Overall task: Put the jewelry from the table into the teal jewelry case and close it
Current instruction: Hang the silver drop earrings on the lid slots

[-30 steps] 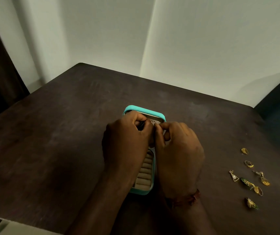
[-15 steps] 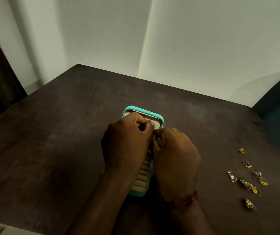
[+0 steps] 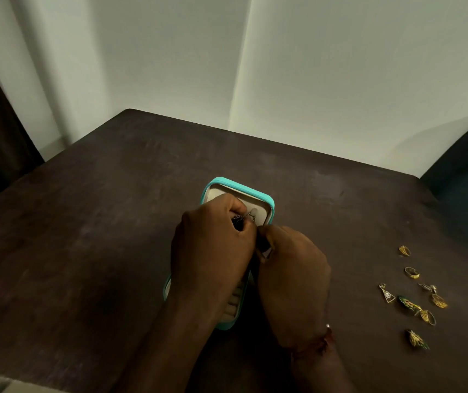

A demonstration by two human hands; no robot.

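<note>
Nearest, at the right of the desk [image 3: 85, 279], the loose jewelry [image 3: 408, 302] lies in a scattered cluster, well apart from the teal jewelry case [image 3: 244, 188], so most of the task is not yet done; the case lies open in front of the person, its near half showing padded ring rolls [image 3: 234, 304] between the forearms. Over it the left hand [image 3: 213, 245] is curled, pinching a small dark-and-gold piece [image 3: 240, 218] above the pale lining of the far half; the right hand [image 3: 292, 276] is right beside it, fingers curled at the case's right edge, though whether they pinch anything I cannot tell. The step looks like seating this piece in the far half; it is best done slowly, the right hand steadying the case against sliding, the pinch loosened only once the piece sits in the lining; a hasty release could drop it among the rolls. Beyond rises a pale wall [image 3: 340, 80].
</note>
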